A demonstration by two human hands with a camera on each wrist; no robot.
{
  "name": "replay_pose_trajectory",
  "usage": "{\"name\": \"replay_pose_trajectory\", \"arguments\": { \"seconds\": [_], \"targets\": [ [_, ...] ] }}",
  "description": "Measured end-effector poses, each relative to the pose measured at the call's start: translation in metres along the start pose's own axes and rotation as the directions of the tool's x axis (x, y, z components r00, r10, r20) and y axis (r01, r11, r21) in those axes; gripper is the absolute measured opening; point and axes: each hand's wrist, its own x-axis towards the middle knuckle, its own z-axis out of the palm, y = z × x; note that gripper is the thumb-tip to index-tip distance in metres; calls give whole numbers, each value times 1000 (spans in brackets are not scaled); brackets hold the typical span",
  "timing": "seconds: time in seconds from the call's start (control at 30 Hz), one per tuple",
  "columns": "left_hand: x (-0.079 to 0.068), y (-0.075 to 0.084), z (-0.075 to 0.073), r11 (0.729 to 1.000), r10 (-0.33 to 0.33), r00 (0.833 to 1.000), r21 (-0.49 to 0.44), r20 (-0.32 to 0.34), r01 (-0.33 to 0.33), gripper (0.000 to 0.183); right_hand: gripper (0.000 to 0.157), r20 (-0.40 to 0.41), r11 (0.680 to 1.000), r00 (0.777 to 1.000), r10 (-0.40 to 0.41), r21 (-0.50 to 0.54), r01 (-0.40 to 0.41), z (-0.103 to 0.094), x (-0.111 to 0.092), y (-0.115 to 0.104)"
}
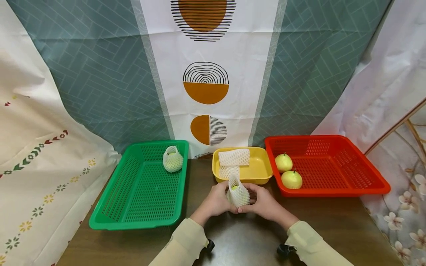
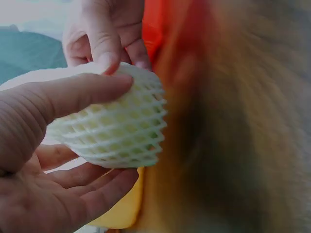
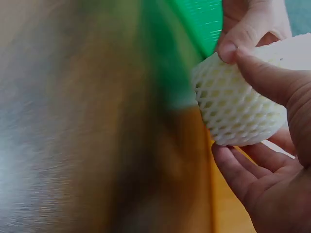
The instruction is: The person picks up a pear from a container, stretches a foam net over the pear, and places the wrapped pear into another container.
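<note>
Between my two hands, just in front of the yellow basket, a round yellow pear sits inside a white foam net sleeve (image 1: pixel 239 195). My left hand (image 1: pixel 217 199) grips it from the left, thumb on the near side and fingers beneath, as the left wrist view shows. From the other side my right hand (image 1: pixel 263 201) holds the same sleeved pear (image 3: pixel 238 104), its thumb tip close to the left thumb. The sleeve's upper end stands open above the fruit, with a bit of yellow-green skin showing in the head view.
A green basket (image 1: pixel 181 199) at left holds one sleeved pear (image 1: pixel 172 159). Foam sleeves (image 1: pixel 234 157) lie in the yellow basket (image 1: pixel 261 181) at the back. Two bare pears (image 1: pixel 291 179) sit at the left side of the red basket (image 1: pixel 332 192). Curtains hang behind the brown table (image 1: pixel 243 244).
</note>
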Motion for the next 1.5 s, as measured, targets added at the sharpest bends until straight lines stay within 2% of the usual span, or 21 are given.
{"name": "replay_pose_trajectory", "arguments": {
  "seconds": [0.2, 0.33, 0.43, 0.53, 0.67, 0.73, 0.87, 1.0, 1.13, 1.27, 1.37, 1.5],
  "targets": [
    [2, 18, -15, 978, 3, 998, -207, -61, -16, 72, 74, -101, 997, 995, -10, 76, 18, -15, 2, -25],
    [5, 23, -18, 937, -33, 997, -350, -69, 7, 75, 63, -124, 994, 992, -7, 110, 20, -19, 2, -33],
    [5, 24, -19, 908, -54, 996, -419, -76, 17, 74, 54, -146, 991, 989, -2, 134, 22, -19, 2, -34],
    [5, 23, -20, 902, -67, 992, -432, -105, 15, 75, 51, -132, 977, 991, 30, 212, -2, -18, 2, -33],
    [6, 22, -20, 897, -55, 989, -443, -136, -11, 76, 58, -50, 931, 994, 93, 359, -69, -17, 5, -34],
    [7, 23, -20, 895, -43, 989, -445, -140, -24, 72, 60, -35, 912, 994, 107, 402, -84, -17, 7, -34],
    [6, 24, -19, 893, -24, 990, -448, -139, -41, 63, 62, -61, 899, 989, 138, 428, -99, -17, 7, -36],
    [5, 26, -19, 888, -28, 991, -458, -129, -35, 65, 65, -83, 876, 982, 170, 469, -112, -17, 5, -39],
    [5, 25, -20, 885, -48, 991, -466, -128, -17, 73, 65, -100, 863, 980, 174, 494, -103, -16, 4, -41],
    [6, 25, -22, 883, -77, 988, -470, -137, 4, 89, 63, -114, 854, 980, 163, 514, -82, -15, 6, -40],
    [7, 25, -22, 873, -98, 986, -487, -136, 19, 95, 60, -104, 831, 984, 145, 553, -64, -15, 7, -39],
    [8, 24, -22, 851, -134, 982, -524, -134, 44, 88, 56, -55, 807, 990, 128, 587, -71, -17, 5, -41]
  ]
}}
